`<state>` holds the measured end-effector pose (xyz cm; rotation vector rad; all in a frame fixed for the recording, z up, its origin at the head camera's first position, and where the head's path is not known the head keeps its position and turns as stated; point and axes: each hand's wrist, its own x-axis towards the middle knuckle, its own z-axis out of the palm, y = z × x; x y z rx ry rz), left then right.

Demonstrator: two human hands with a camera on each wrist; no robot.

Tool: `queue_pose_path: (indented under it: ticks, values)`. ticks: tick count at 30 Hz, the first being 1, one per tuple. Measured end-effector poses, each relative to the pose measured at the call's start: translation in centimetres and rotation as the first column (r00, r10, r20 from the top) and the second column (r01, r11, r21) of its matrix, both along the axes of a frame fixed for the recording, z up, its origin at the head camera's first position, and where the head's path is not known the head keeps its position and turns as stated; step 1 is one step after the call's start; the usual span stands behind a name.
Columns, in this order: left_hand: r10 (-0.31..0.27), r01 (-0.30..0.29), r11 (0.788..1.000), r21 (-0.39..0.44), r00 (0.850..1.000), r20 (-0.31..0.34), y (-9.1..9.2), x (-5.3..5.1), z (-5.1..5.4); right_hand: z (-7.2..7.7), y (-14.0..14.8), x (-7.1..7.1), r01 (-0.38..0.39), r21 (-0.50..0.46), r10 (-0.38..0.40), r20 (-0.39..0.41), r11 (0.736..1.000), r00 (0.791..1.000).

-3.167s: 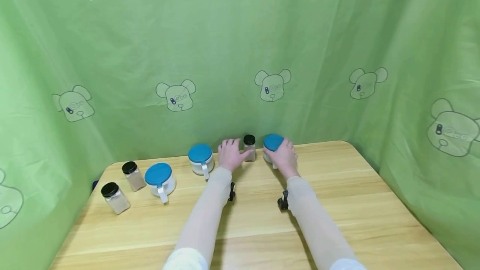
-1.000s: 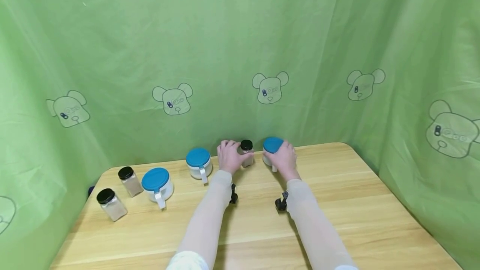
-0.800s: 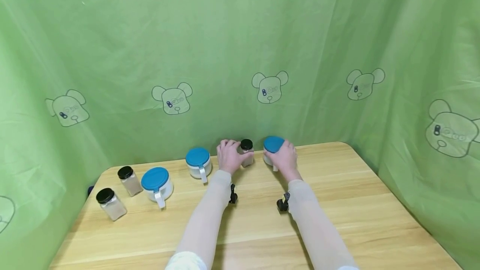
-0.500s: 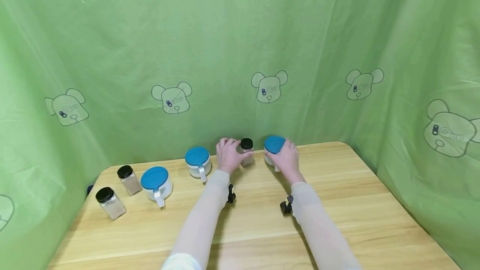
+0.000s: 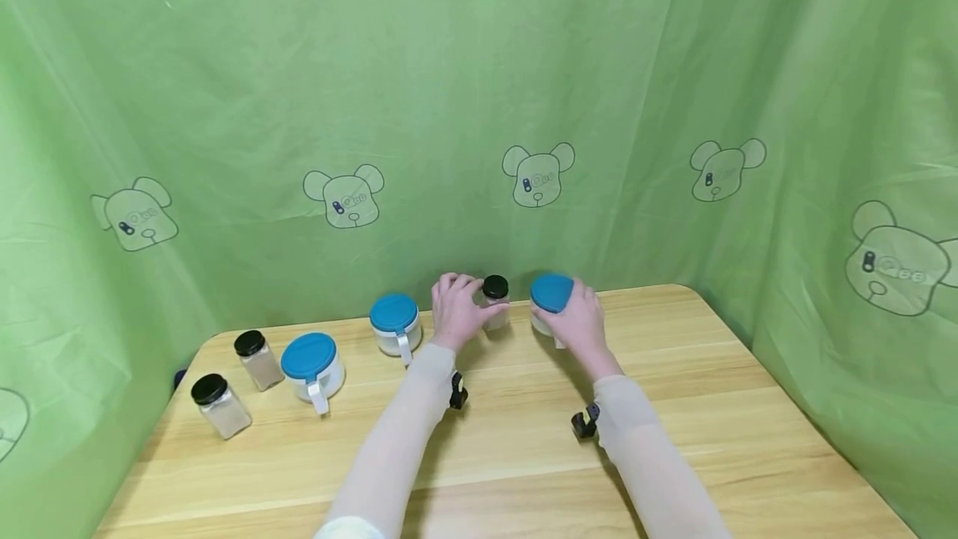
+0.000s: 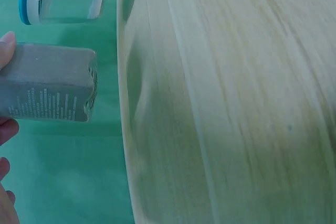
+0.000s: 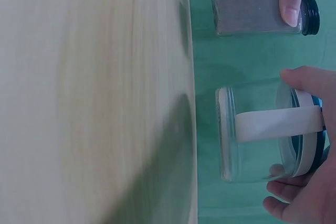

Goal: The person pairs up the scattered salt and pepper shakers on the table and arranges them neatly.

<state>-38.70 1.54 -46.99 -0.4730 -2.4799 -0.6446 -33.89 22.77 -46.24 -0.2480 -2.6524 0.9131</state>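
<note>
Right-wrist view: left hand pinches a grey-filled jar, right hand a clear pot. Both lids face frame-right; jar's long axis horizontal.

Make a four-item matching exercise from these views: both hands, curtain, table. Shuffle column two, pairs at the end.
Column one:
1. Left hand
2. Right hand
3. Curtain
4. Table

Column two:
A. Green
B. Holding a blue-lidded jar
C. Light wood grain
D. Holding a black-lidded jar

Pairs: 1-D, 2-B, 3-A, 4-C
</note>
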Motion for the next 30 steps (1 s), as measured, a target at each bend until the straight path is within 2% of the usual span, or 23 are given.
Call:
queue_pose_path:
  ticks: [10, 16, 21, 30]
  values:
    - [-0.023, 0.024, 0.999, -0.049, 0.999, 0.021, 0.0, 1.4, 1.0, 0.4, 0.6, 1.2, -0.021, -0.002, 0.021, -0.040, 1.000, 0.999]
    - [-0.041, 0.040, 0.998, -0.050, 0.999, -0.013, 0.0, 2.3, 1.6, 0.7, 0.9, 2.2, -0.034, -0.016, 0.033, -0.035, 0.999, 0.999]
    - [-0.064, 0.060, 0.997, -0.054, 0.996, -0.060, 0.2, 3.0, 1.5, 1.0, 1.2, 3.0, -0.034, -0.012, 0.034, -0.042, 0.999, 0.999]
    - [-0.069, 0.066, 0.997, -0.050, 0.996, -0.054, 0.5, 3.8, 1.1, 1.4, 2.1, 4.4, -0.037, -0.018, 0.036, -0.044, 0.999, 0.998]
